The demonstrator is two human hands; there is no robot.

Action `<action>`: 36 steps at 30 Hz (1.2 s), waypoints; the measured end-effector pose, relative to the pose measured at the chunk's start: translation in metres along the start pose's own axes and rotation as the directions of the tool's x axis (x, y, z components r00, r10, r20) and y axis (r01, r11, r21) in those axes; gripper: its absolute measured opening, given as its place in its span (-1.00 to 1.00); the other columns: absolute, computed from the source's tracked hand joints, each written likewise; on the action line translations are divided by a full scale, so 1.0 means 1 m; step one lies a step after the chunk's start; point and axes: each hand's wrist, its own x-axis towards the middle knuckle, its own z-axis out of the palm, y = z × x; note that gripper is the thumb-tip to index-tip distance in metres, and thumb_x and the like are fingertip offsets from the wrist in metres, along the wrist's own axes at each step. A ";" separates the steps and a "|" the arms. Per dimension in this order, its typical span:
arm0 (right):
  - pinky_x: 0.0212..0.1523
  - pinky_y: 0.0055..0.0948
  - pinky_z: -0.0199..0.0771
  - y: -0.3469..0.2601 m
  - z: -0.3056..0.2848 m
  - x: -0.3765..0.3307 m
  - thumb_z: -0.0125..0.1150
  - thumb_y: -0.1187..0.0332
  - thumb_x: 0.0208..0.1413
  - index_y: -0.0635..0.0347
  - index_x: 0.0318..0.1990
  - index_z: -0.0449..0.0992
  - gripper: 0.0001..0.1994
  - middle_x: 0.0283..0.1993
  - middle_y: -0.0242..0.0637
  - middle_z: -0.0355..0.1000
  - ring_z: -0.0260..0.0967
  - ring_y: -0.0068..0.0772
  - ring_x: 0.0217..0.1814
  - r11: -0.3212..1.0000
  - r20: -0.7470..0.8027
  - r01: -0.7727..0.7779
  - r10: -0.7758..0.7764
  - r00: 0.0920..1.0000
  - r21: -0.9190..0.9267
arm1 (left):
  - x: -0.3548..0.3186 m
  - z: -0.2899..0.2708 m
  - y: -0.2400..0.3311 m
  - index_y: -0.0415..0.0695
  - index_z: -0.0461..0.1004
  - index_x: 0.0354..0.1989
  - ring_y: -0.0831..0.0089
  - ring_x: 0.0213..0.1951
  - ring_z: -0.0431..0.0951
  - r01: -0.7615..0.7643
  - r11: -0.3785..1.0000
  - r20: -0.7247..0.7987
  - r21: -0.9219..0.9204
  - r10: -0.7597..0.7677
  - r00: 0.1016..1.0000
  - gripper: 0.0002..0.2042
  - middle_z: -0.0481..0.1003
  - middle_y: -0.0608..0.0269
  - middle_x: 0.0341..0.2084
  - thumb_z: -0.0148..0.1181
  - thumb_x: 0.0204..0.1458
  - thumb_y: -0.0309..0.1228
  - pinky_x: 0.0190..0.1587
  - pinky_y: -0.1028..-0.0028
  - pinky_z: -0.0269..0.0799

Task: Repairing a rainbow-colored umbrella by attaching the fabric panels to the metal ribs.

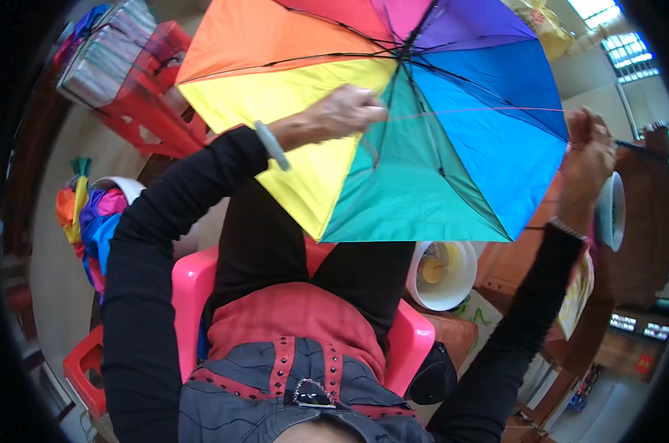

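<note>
An open rainbow-coloured umbrella [452, 140] lies in front of me with its inner side and black ribs showing, over my lap. A thin pink thread [482, 111] is drawn across its green and blue panels between my two hands. My left hand [349, 111], a little blurred, is closed on the thread over the yellow and green panels; a loose tail hangs below the fingers. Beside the blue panel's right edge, my right hand [589, 151] pinches the thread's other end between raised fingertips. Whether a needle is there is too small to tell.
I sit in a pink plastic chair [194, 288]. At the left, a red plastic stool [139, 111] bears a stack of folded material [113, 55], and bundled colourful cloth [102, 214] lies below. A white bucket [460, 277] stands beside my right knee; a pale round container [611, 210] is farther right.
</note>
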 end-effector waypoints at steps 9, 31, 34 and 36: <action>-0.43 -0.43 0.41 -0.036 -0.212 0.012 -0.12 0.47 0.10 0.22 -0.41 0.39 -0.87 -0.47 -0.29 0.37 0.36 -0.43 -0.46 -0.059 0.209 0.202 -0.136 0.968 -0.978 | 0.005 -0.002 -0.095 -0.33 0.39 -0.58 0.38 -0.63 0.38 0.115 0.927 0.050 0.358 -0.142 0.989 -0.74 0.40 0.02 -0.71 0.10 -0.11 -0.32 -0.51 0.33 0.30; -0.56 -0.51 0.21 0.055 -0.053 -0.213 -0.02 0.52 0.03 0.25 -0.43 0.34 -0.96 -0.62 -0.27 0.19 0.13 -0.56 -0.60 0.435 -0.039 -0.095 0.136 0.990 -0.895 | -0.031 0.049 -0.108 -0.24 0.39 -0.51 0.00 -0.49 0.48 0.277 0.687 -0.358 0.672 -0.026 0.933 -0.81 0.45 -0.07 -0.54 0.08 -0.11 -0.34 -0.42 0.17 0.40; -0.56 -0.49 0.22 0.052 -0.046 -0.220 -0.02 0.52 0.02 0.25 -0.44 0.34 -0.96 -0.62 -0.23 0.19 0.13 -0.54 -0.61 0.419 0.007 -0.060 0.156 0.988 -0.906 | -0.032 0.045 -0.117 -0.25 0.40 -0.52 -0.01 -0.49 0.48 0.277 0.676 -0.351 0.683 -0.029 0.936 -0.83 0.45 -0.09 -0.57 0.06 -0.12 -0.38 -0.41 0.16 0.40; -0.55 -0.45 0.22 0.035 -0.050 -0.216 -0.01 0.51 0.01 0.23 -0.44 0.34 -0.97 -0.60 -0.16 0.20 0.14 -0.51 -0.60 0.269 -0.049 -0.106 0.210 0.976 -0.957 | -0.037 0.049 -0.120 -0.26 0.40 -0.53 -0.02 -0.48 0.47 0.279 0.671 -0.339 0.687 -0.043 0.940 -0.85 0.44 -0.10 -0.58 0.05 -0.13 -0.40 -0.40 0.16 0.40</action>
